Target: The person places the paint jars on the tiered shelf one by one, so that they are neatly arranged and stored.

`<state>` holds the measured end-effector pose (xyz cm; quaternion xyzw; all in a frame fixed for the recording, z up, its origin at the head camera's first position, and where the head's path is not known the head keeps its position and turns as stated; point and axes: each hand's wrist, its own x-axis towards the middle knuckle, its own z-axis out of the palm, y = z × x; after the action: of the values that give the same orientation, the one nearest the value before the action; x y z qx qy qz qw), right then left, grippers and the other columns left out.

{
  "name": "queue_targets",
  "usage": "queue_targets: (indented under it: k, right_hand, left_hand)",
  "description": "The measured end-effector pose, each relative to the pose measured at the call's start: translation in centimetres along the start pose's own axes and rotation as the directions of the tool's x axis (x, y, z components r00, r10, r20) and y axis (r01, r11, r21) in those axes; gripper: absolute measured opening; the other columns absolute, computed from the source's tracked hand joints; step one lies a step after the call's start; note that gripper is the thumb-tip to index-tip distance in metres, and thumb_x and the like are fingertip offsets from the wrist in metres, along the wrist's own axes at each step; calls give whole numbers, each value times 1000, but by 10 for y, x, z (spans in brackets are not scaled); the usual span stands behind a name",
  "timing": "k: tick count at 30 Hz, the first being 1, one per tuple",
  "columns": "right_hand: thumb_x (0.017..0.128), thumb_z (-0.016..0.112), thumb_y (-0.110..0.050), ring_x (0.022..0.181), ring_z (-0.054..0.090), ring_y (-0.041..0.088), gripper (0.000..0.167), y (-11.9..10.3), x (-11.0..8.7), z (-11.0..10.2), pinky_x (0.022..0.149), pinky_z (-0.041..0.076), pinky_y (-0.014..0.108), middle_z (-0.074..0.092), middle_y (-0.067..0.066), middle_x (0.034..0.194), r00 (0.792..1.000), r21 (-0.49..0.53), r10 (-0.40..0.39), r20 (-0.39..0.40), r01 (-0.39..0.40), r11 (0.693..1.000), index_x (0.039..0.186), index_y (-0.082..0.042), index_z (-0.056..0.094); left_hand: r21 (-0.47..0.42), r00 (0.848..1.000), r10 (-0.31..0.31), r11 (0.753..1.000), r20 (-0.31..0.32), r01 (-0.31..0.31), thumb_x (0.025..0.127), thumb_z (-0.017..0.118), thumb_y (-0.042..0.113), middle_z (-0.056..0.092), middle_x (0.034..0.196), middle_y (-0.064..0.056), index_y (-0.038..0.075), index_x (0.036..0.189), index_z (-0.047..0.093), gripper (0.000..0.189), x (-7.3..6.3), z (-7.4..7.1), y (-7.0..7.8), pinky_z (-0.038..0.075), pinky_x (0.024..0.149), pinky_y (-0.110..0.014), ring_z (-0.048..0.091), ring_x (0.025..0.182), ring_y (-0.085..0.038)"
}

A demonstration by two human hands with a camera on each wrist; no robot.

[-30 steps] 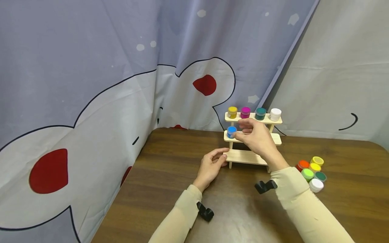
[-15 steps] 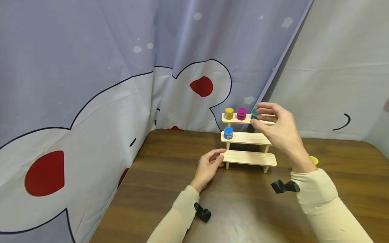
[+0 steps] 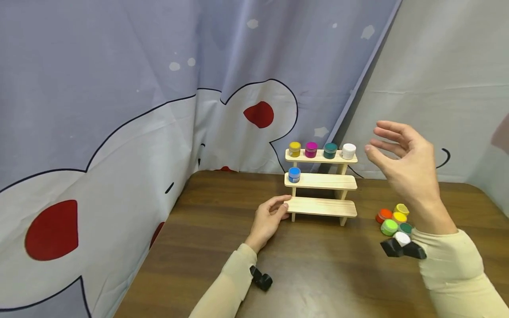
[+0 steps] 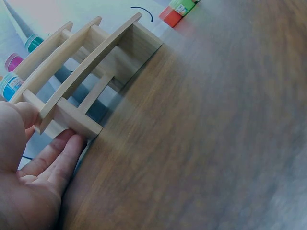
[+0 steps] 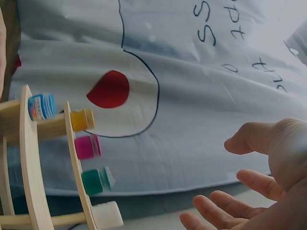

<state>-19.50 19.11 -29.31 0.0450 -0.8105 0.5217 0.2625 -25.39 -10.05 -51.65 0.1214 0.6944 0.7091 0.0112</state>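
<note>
A three-tier wooden display stand (image 3: 322, 206) stands on the table. My left hand (image 3: 267, 219) grips the left end of its lowest tier, thumb on the plank and fingers against the side leg in the left wrist view. On the top tier are a yellow paint jar (image 3: 294, 149), a magenta jar (image 3: 311, 150), a teal jar (image 3: 330, 151) and a white jar (image 3: 348, 151). A blue jar (image 3: 294, 175) sits at the left end of the middle tier. Raised to the right of the stand, my right hand (image 3: 411, 168) holds nothing, its fingers spread and slightly bent.
To the stand's right, several paint jars cluster on the brown table (image 3: 302, 274), among them a red jar (image 3: 384, 215) and a light green jar (image 3: 389, 227). The right wrist's black camera overlaps a white jar (image 3: 402, 238). A printed curtain (image 3: 139, 132) hangs behind.
My right hand has left the blue jar on the middle tier and moved up and right, away from the stand. The left hand keeps its place on the stand; the view has shifted slightly.
</note>
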Motion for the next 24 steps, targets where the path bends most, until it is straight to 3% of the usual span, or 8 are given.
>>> queue_targets:
  k: [10, 19, 24]
  right_hand:
    - [98, 84, -7, 109, 75, -2, 79, 7, -6, -29, 88, 59, 6, 71, -10, 136, 996, 68, 62, -68, -57, 996, 166, -21, 48]
    - [101, 83, -14, 110, 72, -7, 78, 20, -19, -53, 87, 56, 3, 69, -10, 143, 980, -13, 152, -127, -155, 988, 168, -27, 45]
    - [99, 85, -13, 109, 72, -7, 78, 35, -26, -66, 86, 56, 3, 69, -15, 138, 972, 18, 191, -135, -190, 982, 166, -26, 48]
  left_hand:
    - [-10, 1000, -5, 1000, 2, 5, 113, 68, 12, 73, 141, -18, 11, 139, 78, 28, -1, 0, 1, 68, 101, -40, 77, 118, -26]
    - [-15, 1000, 0, 1000, 4, 0, 113, 68, 12, 72, 142, -17, 11, 139, 78, 28, 1, 0, -2, 68, 100, -39, 77, 120, -27]
    - [-15, 1000, 2, 1000, 3, -2, 113, 68, 13, 73, 141, -16, 11, 139, 78, 28, 1, -1, -3, 68, 99, -38, 77, 121, -27]
